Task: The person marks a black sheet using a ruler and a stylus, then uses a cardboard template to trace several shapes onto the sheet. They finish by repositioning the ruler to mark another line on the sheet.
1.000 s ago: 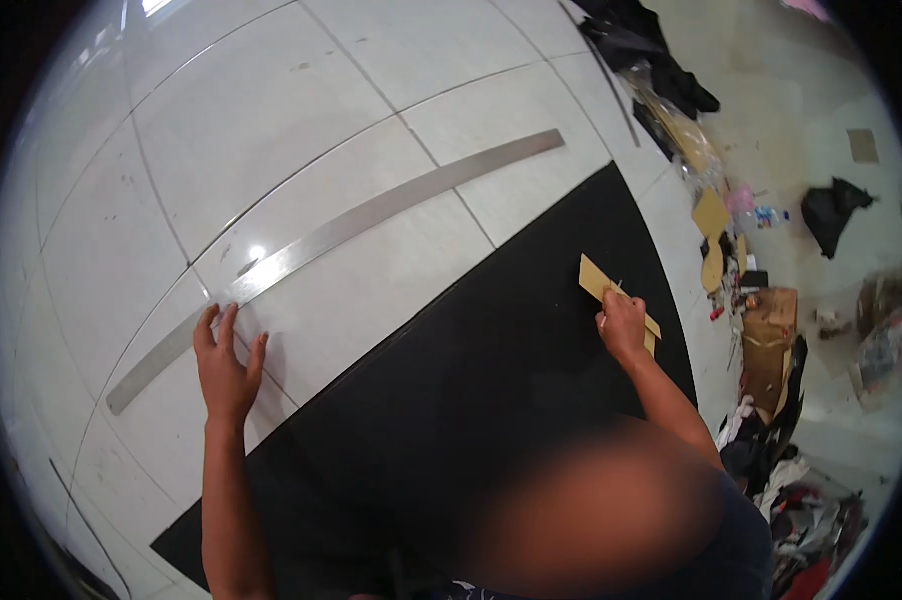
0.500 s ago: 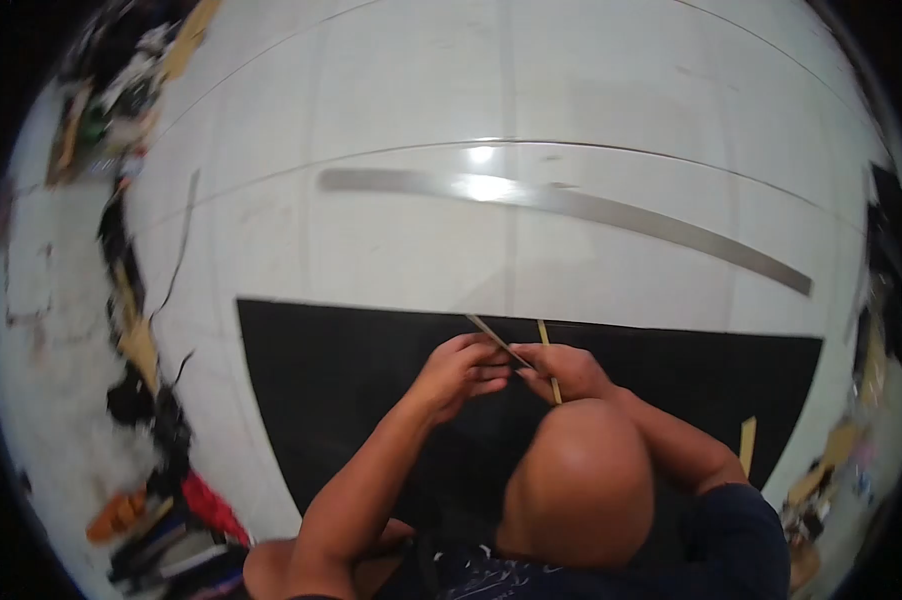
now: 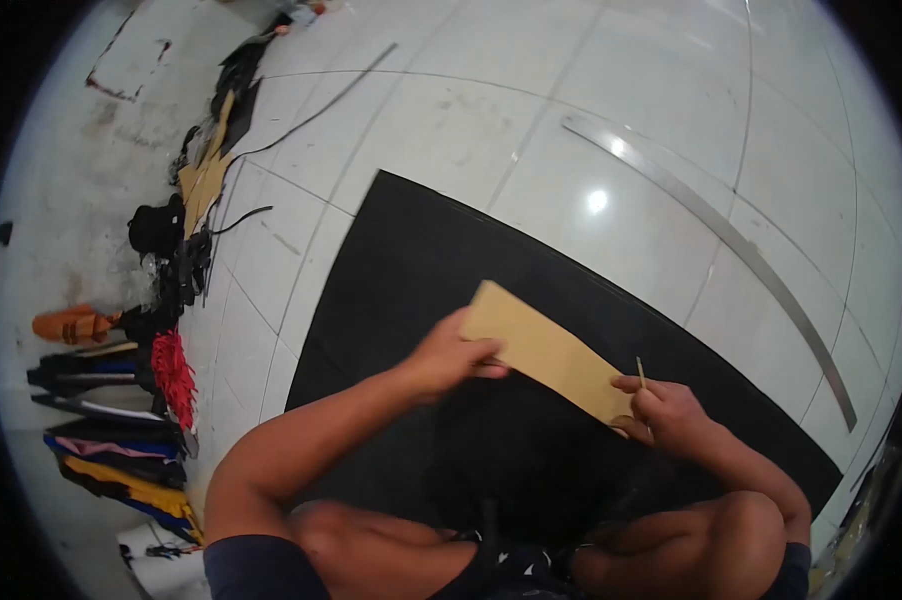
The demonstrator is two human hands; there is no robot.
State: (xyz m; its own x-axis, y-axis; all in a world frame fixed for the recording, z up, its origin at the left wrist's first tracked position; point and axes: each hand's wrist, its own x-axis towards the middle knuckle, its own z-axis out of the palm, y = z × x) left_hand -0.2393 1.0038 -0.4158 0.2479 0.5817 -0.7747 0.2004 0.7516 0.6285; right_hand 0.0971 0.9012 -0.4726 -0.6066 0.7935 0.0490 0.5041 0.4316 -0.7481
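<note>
L hand (image 3: 449, 357) was closed on one end of a tan cardboard piece (image 3: 546, 350), thumb on top. R hand (image 3: 661, 410) gripped the opp. end, fingers curled, and also held a thin stick (image 3: 640, 372) pointing up. The cardboard piece spanned betw. both hands, over a black sheet (image 3: 411, 260) laid on the floor (image 3: 451, 130). A long metal strip (image 3: 731, 240) lay beyond R hand, well apart. Misc. clutter (image 3: 161, 330) lay far out past L hand.

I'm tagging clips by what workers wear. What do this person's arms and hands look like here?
Both hands are bare: the left hand and the right hand wear no gloves, and no watch, ring or band shows on either. The arms are uncovered up to a short-sleeved dark navy shirt; its left sleeve and right sleeve show at the bottom edge.
</note>
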